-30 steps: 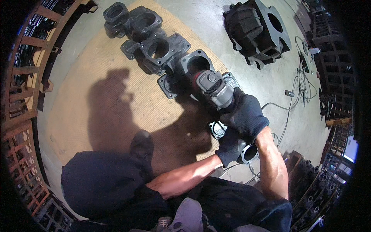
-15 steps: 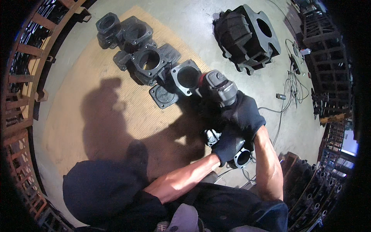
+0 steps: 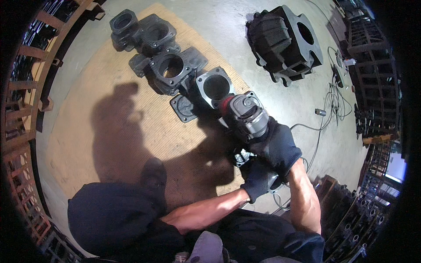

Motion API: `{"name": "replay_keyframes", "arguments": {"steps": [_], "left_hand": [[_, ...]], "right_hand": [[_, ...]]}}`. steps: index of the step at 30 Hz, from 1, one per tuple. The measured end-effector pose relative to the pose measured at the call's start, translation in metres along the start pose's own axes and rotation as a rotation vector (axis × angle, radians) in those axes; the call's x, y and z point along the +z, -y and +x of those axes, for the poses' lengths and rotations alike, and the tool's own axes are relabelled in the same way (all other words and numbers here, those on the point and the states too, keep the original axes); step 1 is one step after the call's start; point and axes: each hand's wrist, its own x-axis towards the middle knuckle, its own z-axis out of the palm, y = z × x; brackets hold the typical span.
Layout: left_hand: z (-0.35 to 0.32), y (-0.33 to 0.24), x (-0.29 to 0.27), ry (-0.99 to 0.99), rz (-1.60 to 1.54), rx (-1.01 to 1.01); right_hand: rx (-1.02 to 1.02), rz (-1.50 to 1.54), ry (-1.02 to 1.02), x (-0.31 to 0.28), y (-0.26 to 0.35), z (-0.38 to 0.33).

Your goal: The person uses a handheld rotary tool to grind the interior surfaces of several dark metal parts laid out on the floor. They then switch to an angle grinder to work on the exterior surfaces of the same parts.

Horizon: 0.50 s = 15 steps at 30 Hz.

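My right hand (image 3: pixel 280 145), in a dark glove, is closed around an angle grinder (image 3: pixel 247 113) with a grey head and a red part at its front. The grinder sits above a metal casting; one bright flange (image 3: pixel 241 158) of that casting shows below the tool. Low and close to the casting is my gloved left hand (image 3: pixel 256 179), just below the right one. Dark shadow and the tool hide its fingers, so its grip does not show. Beyond the grinder stands a casting with a round bore and bright square flange (image 3: pixel 215 86).
Several dark castings (image 3: pixel 169 69) form a row on the ribbed tan mat (image 3: pixel 83 127). A large black housing (image 3: pixel 285 46) stands on the floor at the far right. Cables (image 3: pixel 322 125) trail right of my hands. Racks (image 3: pixel 22 90) line the left, with more castings (image 3: pixel 364 219) lower right.
The grinder and my right hand have come nearer to me, uncovering a flange corner beyond the tool. My left hand has shifted slightly nearer. The castings on the mat stay put.
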Motion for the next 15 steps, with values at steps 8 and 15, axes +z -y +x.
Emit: {"name": "replay_keyframes", "arguments": {"steps": [8, 15], "left_hand": [[0.040, -0.014, -0.022, 0.133, -0.270, -0.270], [0.077, 0.006, -0.037, 0.065, 0.031, -0.047]], "right_hand": [[-0.035, -0.020, -0.067, -0.009, 0.009, 0.034], [-0.076, -0.073, -0.084, -0.022, 0.032, 0.064]]}}
